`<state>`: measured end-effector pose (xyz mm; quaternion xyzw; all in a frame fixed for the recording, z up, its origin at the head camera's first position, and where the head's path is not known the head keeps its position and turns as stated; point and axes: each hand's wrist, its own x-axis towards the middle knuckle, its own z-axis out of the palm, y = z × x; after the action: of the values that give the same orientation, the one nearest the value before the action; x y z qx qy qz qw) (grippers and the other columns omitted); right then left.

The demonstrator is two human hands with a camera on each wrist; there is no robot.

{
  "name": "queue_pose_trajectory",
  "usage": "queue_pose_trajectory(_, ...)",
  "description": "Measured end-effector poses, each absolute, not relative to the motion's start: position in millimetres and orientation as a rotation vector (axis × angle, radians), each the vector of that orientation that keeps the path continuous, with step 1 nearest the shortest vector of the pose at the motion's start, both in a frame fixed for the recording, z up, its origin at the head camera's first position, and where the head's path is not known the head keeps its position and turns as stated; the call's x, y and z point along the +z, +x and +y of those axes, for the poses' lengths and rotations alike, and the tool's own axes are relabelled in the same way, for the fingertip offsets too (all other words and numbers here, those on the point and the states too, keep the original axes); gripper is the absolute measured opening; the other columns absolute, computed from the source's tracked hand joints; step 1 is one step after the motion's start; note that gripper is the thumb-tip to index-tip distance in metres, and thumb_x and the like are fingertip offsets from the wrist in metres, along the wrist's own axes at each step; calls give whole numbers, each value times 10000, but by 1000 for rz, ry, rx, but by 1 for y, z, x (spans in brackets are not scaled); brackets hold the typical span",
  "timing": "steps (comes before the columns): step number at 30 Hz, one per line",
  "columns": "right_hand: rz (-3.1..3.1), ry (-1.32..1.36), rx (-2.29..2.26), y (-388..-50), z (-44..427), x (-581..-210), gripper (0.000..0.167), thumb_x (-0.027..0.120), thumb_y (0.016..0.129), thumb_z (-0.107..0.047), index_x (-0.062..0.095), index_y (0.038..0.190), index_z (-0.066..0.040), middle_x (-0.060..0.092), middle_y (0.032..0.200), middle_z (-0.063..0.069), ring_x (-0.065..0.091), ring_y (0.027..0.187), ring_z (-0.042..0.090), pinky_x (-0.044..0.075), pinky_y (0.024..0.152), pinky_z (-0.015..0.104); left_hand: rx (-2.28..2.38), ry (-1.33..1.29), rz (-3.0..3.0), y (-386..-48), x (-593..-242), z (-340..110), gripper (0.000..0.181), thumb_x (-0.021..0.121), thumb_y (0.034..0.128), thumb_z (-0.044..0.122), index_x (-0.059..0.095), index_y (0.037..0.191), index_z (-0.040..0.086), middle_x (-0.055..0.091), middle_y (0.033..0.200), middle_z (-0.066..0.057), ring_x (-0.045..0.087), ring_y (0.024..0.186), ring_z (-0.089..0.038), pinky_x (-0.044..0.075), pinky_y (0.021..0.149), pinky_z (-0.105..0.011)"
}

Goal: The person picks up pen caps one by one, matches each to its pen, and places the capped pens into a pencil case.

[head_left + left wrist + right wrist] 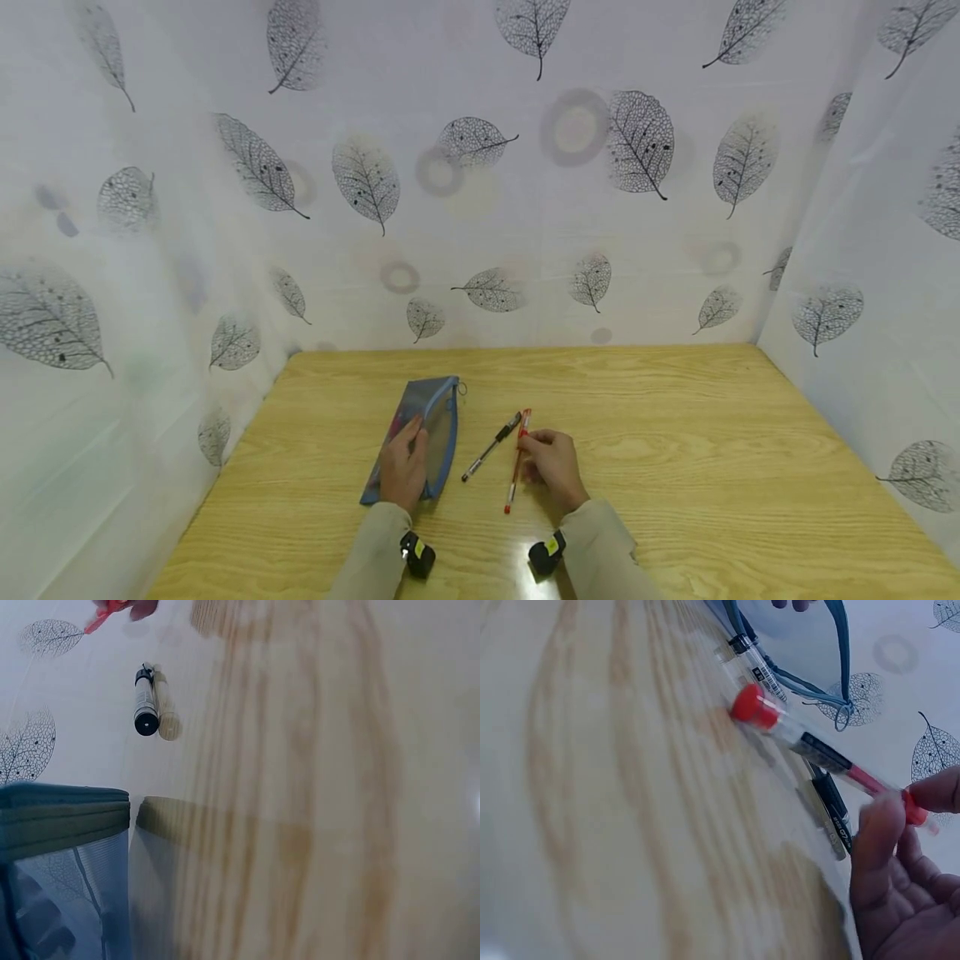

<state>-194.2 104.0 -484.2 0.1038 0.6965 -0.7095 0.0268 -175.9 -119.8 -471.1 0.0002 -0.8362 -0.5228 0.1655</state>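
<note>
A blue mesh zip pouch (423, 396) stands partly open on the left of the table, with pinkish contents faintly showing through. My left hand (403, 468) grips it by its side, the fingers near the zip edge; in the left wrist view some fingers show through the mesh of the pouch (112, 892). My right hand (553, 465) pinches a red gel pen (513, 485) between thumb and fingers. In the right wrist view the red pen (823, 755) slants with its red end towards the pouch. A black gel pen (491, 448) lies on the table between both hands.
The wood-grain table (675, 467) reaches back to a pale curtain (480, 225) printed with leaves, which also hangs along both sides. Small black devices (417, 557) are strapped on both wrists over light sleeves.
</note>
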Motion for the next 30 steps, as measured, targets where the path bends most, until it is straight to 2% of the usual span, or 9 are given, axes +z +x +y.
queue_pose_trajectory(5, 2025, 194, -2303, -198, 99, -476, 163, 614, 903, -25, 592, 1006, 100, 697, 788, 205, 613, 512, 117, 539, 486, 259, -1481, -5, -2381, -177, -471, -120, 356, 482, 1002, 81, 533, 1314, -83, 536, 1346, -211, 481, 1265, -377, 396, 1035, -514)
queue_pose_trajectory(12, 2009, 72, -2245, -201, 82, -468, 299, 649, 911, -65, 560, 1130, 120, 705, 834, 211, 676, 595, 184, 566, 530, 294, -1485, 16, -2381, -177, -471, -120, 359, 491, 999, 92, 536, 1314, -74, 540, 1346, -194, 479, 1271, -360, 393, 1043, -501)
queue_pose_trajectory(17, 1970, -24, -2258, -205, 68, -466, 398, 636, 915, -35, 466, 1220, 157, 689, 871, 269, 702, 663, 221, 588, 596, 330, -1488, 19, -2389, -177, -472, -120, 364, 486, 1000, 96, 531, 1319, -71, 534, 1355, -190, 474, 1277, -360, 387, 1049, -503)
queue_pose_trajectory(25, 1934, -69, -2257, -209, 47, -461, 388, 602, 906, 42, 419, 1236, 134, 630, 974, 372, 688, 662, 206, 591, 620, 358, -1459, -6, -2381, -178, -473, -120, 353, 491, 997, 79, 540, 1302, -91, 544, 1336, -211, 486, 1261, -374, 393, 1041, -509)
queue_pose_trajectory(30, 1964, -55, -2216, -209, 33, -461, 430, 611, 888, 73, 399, 1257, 130, 623, 972, 351, 676, 703, 235, 594, 653, 401, -1474, 26, -2396, -178, -470, -120, 359, 494, 998, 97, 541, 1308, -78, 542, 1343, -198, 488, 1264, -359, 397, 1042, -498)
